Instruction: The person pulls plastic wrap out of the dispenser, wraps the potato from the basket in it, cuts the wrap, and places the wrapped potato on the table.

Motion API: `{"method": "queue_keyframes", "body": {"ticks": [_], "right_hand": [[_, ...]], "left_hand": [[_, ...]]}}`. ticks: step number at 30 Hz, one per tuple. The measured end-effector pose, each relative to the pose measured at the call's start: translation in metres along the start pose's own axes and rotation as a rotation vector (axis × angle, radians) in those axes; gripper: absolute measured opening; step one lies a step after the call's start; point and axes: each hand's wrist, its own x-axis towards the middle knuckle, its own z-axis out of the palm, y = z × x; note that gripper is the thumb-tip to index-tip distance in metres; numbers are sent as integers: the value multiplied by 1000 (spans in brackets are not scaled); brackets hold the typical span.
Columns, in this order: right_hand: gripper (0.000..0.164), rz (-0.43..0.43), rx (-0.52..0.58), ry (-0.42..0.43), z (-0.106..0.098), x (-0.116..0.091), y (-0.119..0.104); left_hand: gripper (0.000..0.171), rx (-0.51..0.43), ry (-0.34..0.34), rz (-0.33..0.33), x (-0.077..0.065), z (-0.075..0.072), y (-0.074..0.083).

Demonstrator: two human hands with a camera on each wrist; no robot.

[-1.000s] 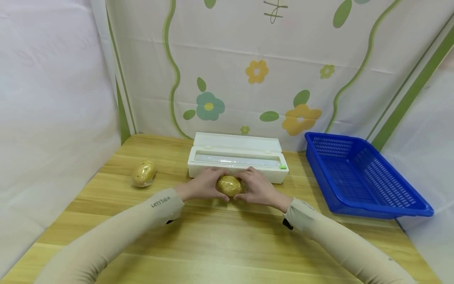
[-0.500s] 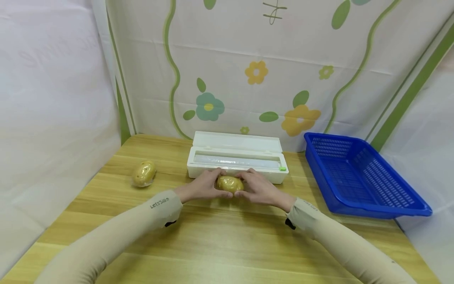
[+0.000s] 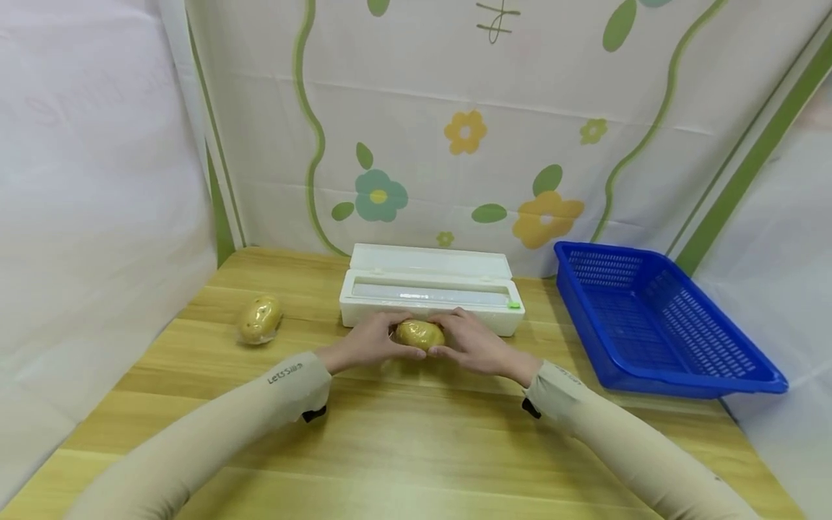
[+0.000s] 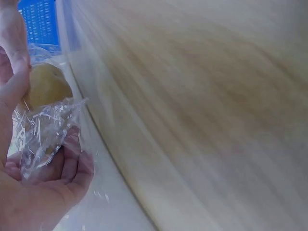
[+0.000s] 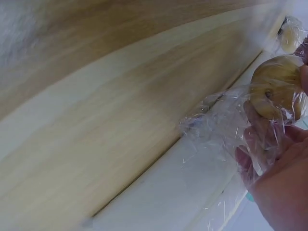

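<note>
A potato (image 3: 419, 334) with clear plastic film round it sits between both hands, in front of the white cling film box (image 3: 429, 310). From the left, my left hand (image 3: 372, 339) grips it; from the right, my right hand (image 3: 479, 344) does the same. Both thumbs come together along its near side. In the left wrist view, crinkled plastic film (image 4: 45, 130) bunches over the left fingers. Loose film also spreads over the right fingers in the right wrist view, beside the bare-looking end of the potato (image 5: 272, 84).
A second potato (image 3: 260, 320), wrapped in film, lies to the left on the wooden table (image 3: 416, 448). The box's lid (image 3: 432, 260) is raised, showing the film roll (image 3: 429, 295) inside. At the right stands a blue plastic basket (image 3: 611, 354). A printed curtain hangs behind.
Both thumbs have moved up and closer together along the potato's near side. The hands keep hold of it in about the same spot. The head view has shifted slightly.
</note>
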Motion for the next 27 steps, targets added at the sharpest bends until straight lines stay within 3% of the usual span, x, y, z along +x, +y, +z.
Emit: {"method": "queue_keyframes", "body": {"ticks": [6,10,13,21,24,27], "right_hand": [[58,-14,18,1,-1,-2,1],[58,-35,-3,-6,0,-2,2],[57,-41,-6,7,0,-3,4],[55,21,79,64,0,-2,0],[57,28,60,122,3,-3,-5],[60,-36,-74,259,4,-5,-10]], "left_hand": [[59,77,63,78,-2,-1,4],[72,165,106,88,-6,-3,3],[73,204,139,97,-8,-6,1],[69,229,181,252,0,-3,-6],[65,228,183,276,0,-2,-8],[60,238,162,303,0,-3,-8]]}}
